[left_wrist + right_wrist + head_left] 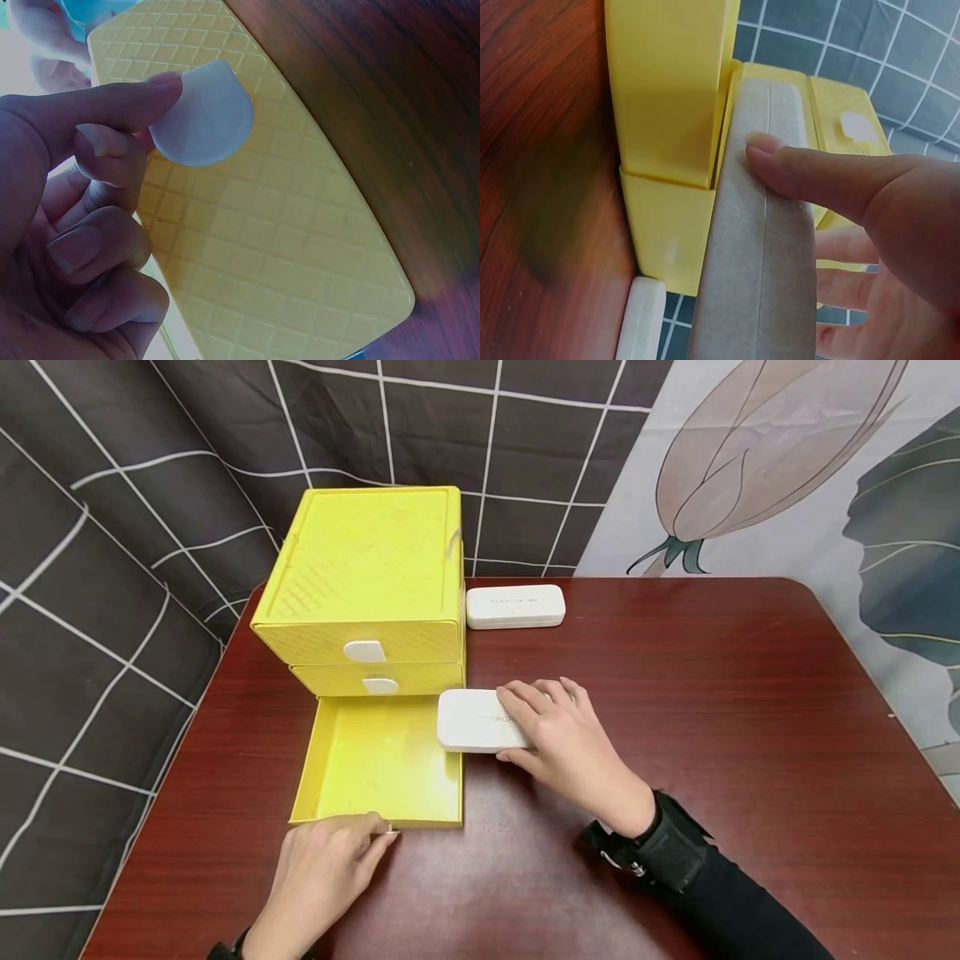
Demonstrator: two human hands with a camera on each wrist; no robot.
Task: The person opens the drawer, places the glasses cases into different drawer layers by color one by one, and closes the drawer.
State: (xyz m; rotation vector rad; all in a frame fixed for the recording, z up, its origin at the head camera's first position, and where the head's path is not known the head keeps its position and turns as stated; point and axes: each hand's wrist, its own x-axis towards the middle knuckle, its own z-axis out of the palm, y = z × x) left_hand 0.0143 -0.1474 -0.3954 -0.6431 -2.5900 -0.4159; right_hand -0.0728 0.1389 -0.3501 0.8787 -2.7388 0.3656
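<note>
My right hand [558, 739] grips a white glasses case [472, 721] between thumb and fingers. The case's left end overlaps the right wall of the pulled-out bottom drawer [375, 768]. In the right wrist view, my thumb presses along the seam side of the glasses case [754, 247]. At the drawer's front, my left hand [326, 868] pinches the white pull tab [206, 116], thumb on one face of it, with the other fingers curled. The drawer's inside is bare yellow.
The yellow drawer box [367, 560] stands at the back left, its two upper drawers closed. A second white case [516, 607] lies to its right. Dark checked cloth [435, 427] hangs behind. The brown table [712, 710] extends rightward.
</note>
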